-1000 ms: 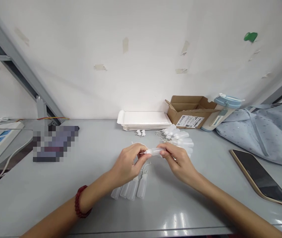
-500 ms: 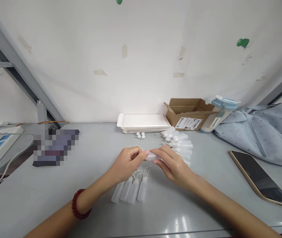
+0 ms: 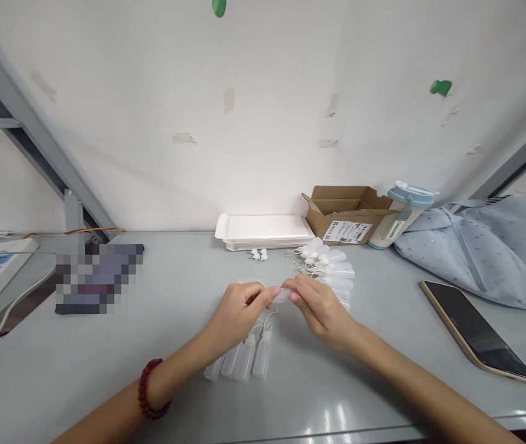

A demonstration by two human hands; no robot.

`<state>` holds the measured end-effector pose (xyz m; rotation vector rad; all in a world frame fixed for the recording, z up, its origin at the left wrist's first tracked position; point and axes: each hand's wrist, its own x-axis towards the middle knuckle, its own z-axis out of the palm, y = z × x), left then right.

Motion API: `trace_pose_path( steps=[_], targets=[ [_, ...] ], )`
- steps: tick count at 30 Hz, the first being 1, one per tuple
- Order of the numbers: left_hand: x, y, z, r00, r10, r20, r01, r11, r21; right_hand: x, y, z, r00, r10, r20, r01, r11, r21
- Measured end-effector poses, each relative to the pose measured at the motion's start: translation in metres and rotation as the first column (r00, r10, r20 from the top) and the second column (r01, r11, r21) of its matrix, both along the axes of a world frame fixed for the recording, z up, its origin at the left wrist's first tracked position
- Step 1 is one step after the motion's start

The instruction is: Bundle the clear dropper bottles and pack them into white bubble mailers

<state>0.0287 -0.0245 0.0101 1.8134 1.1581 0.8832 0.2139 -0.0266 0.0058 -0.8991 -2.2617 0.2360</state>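
Both hands meet over the middle of the grey table [image 3: 105,376]. My left hand [image 3: 237,311] pinches one end of a small clear plastic bottle [image 3: 282,295], and my right hand [image 3: 318,308] wraps its fingers round the other end. The bottle is mostly hidden between the fingertips. Just below the hands lies a row of several small clear bottles with caps [image 3: 244,361]. Behind my right hand lies a pile of several more clear bottles [image 3: 332,265]. A red bead bracelet [image 3: 148,390] is on my left wrist.
A stack of white trays [image 3: 263,228] and loose white caps [image 3: 258,253] sit near the wall. To the right are a cardboard box [image 3: 343,213], a blue-lidded cup [image 3: 399,213], a pale blue bag [image 3: 470,246] and a phone [image 3: 475,336]. A blurred dark object [image 3: 98,277] lies at left.
The hands have dropped slightly toward the table and closed tighter together, so the bottle between them shows less. The view has shifted a little to the right.
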Motion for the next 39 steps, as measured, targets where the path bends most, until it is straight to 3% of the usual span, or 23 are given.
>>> trace_pose_path(
  steps=[2, 4, 6, 8, 9, 11, 13, 16, 20, 22, 24, 29, 39],
  targets=[
    [0.001, -0.002, -0.002, 0.999, 0.012, -0.037, -0.009, 0.994, 0.105, 0.001, -0.001, 0.004, 0.998, -0.010, -0.057, 0.002, 0.992, -0.124],
    [0.002, -0.004, -0.005, 0.997, 0.042, -0.059, -0.020, 0.941, 0.337, 0.002, -0.002, 0.010, 0.991, -0.021, -0.135, -0.019, 0.959, -0.283],
    [0.003, -0.005, -0.010, 0.997, 0.061, -0.053, -0.016, 0.793, 0.609, 0.003, -0.003, 0.015, 0.978, -0.028, -0.205, -0.063, 0.902, -0.427],
    [0.004, -0.005, -0.013, 0.996, 0.068, -0.054, 0.001, 0.622, 0.783, 0.005, -0.003, 0.018, 0.970, -0.036, -0.240, -0.101, 0.840, -0.533],
    [0.003, -0.004, -0.014, 0.995, 0.075, -0.068, 0.015, 0.561, 0.828, 0.005, -0.003, 0.019, 0.969, -0.041, -0.245, -0.110, 0.812, -0.573],
    [0.002, -0.001, -0.016, 0.989, 0.098, -0.110, 0.047, 0.497, 0.867, 0.007, -0.002, 0.020, 0.968, -0.045, -0.247, -0.122, 0.775, -0.620],
    [0.000, 0.002, -0.017, 0.982, 0.110, -0.153, 0.080, 0.491, 0.868, 0.009, 0.002, 0.021, 0.967, -0.046, -0.249, -0.126, 0.765, -0.632],
    [-0.005, 0.008, -0.015, 0.973, 0.095, -0.211, 0.125, 0.549, 0.827, 0.020, 0.012, 0.026, 0.952, -0.121, -0.281, -0.073, 0.802, -0.593],
    [-0.013, 0.013, -0.012, 0.968, 0.115, -0.222, 0.109, 0.603, 0.790, 0.048, 0.035, 0.029, 0.903, -0.361, -0.233, 0.252, 0.884, -0.393],
    [-0.014, 0.014, -0.012, 0.969, 0.137, -0.207, 0.083, 0.607, 0.790, 0.065, 0.048, 0.026, 0.857, -0.486, -0.170, 0.448, 0.867, -0.217],
    [-0.015, 0.014, -0.012, 0.968, 0.144, -0.204, 0.077, 0.605, 0.793, 0.080, 0.059, 0.020, 0.838, -0.532, -0.121, 0.516, 0.845, -0.142],
    [-0.014, 0.013, -0.013, 0.961, 0.143, -0.235, 0.106, 0.598, 0.794, 0.100, 0.076, 0.005, 0.817, -0.571, -0.083, 0.546, 0.812, -0.208],
    [-0.016, 0.016, -0.015, 0.948, 0.146, -0.282, 0.145, 0.592, 0.793, 0.103, 0.083, -0.006, 0.800, -0.592, -0.095, 0.551, 0.789, -0.272]
  ],
)
